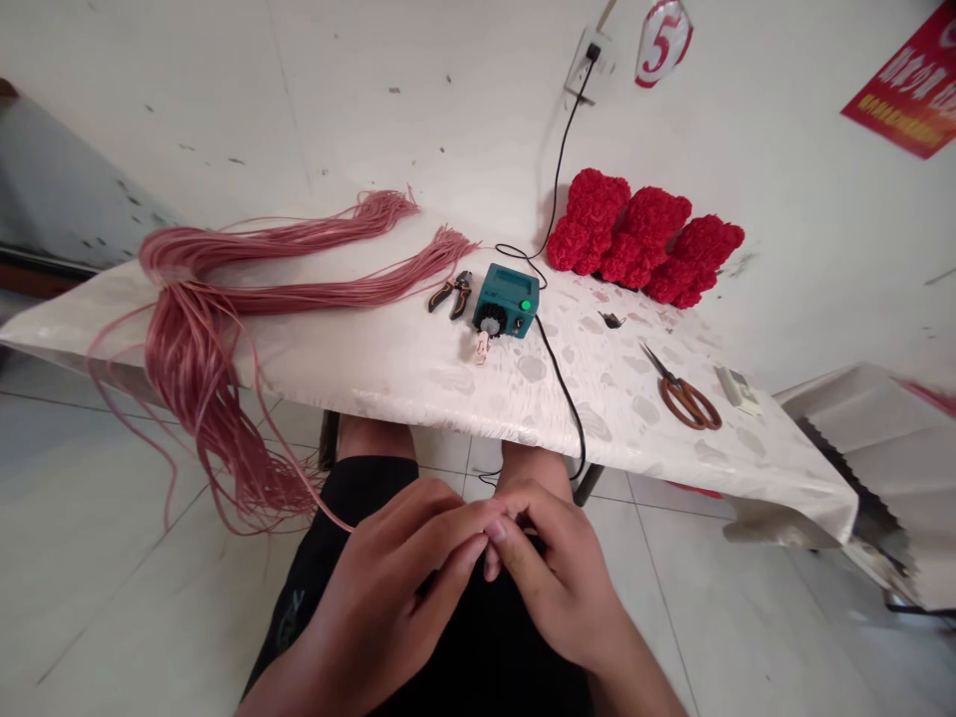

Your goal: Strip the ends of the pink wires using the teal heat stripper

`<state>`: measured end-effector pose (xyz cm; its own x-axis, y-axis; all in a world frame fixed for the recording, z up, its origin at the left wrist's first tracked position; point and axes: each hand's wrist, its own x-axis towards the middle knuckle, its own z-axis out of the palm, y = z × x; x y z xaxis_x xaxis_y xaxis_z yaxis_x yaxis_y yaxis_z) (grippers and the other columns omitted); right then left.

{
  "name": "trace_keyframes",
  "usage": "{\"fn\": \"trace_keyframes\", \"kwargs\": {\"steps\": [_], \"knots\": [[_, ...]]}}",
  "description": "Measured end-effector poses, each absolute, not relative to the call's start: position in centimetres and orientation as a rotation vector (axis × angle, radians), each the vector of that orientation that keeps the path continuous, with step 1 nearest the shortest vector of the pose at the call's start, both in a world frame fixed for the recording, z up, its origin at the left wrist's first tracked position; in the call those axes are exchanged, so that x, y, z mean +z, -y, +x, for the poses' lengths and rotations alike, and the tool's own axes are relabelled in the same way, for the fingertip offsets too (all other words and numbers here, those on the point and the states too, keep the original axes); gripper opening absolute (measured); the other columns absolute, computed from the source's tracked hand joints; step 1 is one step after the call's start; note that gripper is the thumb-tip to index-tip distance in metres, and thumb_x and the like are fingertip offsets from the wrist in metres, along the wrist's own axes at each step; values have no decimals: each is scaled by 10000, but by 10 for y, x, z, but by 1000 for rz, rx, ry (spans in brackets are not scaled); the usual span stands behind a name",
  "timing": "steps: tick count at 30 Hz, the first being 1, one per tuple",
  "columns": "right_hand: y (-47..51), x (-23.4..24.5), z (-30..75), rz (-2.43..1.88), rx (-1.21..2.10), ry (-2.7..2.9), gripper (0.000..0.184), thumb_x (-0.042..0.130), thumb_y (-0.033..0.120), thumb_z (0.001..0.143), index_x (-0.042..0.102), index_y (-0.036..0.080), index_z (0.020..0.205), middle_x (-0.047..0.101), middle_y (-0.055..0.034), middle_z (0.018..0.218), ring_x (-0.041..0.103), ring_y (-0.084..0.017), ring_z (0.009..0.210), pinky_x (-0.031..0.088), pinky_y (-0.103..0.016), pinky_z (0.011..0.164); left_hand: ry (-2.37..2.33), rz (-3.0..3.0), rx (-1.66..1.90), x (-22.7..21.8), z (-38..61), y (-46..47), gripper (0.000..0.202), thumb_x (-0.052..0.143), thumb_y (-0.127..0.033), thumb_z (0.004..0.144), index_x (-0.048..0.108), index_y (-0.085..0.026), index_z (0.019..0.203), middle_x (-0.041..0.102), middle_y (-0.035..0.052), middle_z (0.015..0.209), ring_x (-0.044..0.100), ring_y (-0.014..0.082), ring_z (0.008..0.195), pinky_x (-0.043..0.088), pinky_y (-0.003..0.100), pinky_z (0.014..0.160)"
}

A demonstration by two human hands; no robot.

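Observation:
Above my lap, my left hand (418, 558) and my right hand (549, 568) meet with thumbs and fingertips pinched together. A pink cord (291, 453) runs from the hanging bundle into my left hand; its end is hidden between the fingers. What the right fingertips pinch is too small to make out. A large bundle of pink cords (190, 344) is draped over the table's left part, with its lower strands hanging past the edge. Beyond my hands, a teal machine (506, 294) with a lit green button and a small pale clip at its front stands on the table.
Black-and-orange pliers (452, 295) lie left of the machine. Three red fluffy bears (646, 239) lean by the wall. Scissors (683, 393) and a small pale device (738, 389) lie at right. A black power cable (560, 169) drops from the wall socket (589, 68) to the table (395, 373).

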<state>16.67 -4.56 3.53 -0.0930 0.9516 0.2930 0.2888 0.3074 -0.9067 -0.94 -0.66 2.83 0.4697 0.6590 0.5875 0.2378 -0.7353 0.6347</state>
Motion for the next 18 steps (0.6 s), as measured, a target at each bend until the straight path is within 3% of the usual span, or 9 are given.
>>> {"fn": "trace_keyframes", "kwargs": {"steps": [5,10,14,18], "knots": [[48,38,165,-1104,912,1558,174,537,243,1020,593,214,858,606,36,708,593,-97,651,482,-215,617,-799,2173,1280,37,-10,11,258,615,-32,898,635,-256,1025,643,-36,920,643,82,801,519,179,736],[51,42,166,-1084,817,1775,106,530,223,1015,574,225,919,608,39,738,594,-108,682,464,-237,659,-719,1859,1090,44,-14,13,142,599,-148,936,568,-229,824,611,-43,775,598,98,710,487,207,674],[53,49,169,-1059,619,1998,93,494,221,1026,565,226,966,660,18,819,628,-128,747,463,-262,704,-707,1672,768,49,-24,6,129,555,-312,949,572,-222,858,604,9,846,583,156,792,504,267,721],[54,59,169,-1042,479,2171,169,425,256,1055,546,222,943,683,2,832,637,-143,727,476,-279,690,-631,1587,478,54,-33,0,145,545,-302,914,620,-213,826,644,2,803,598,167,798,495,280,757]]}}
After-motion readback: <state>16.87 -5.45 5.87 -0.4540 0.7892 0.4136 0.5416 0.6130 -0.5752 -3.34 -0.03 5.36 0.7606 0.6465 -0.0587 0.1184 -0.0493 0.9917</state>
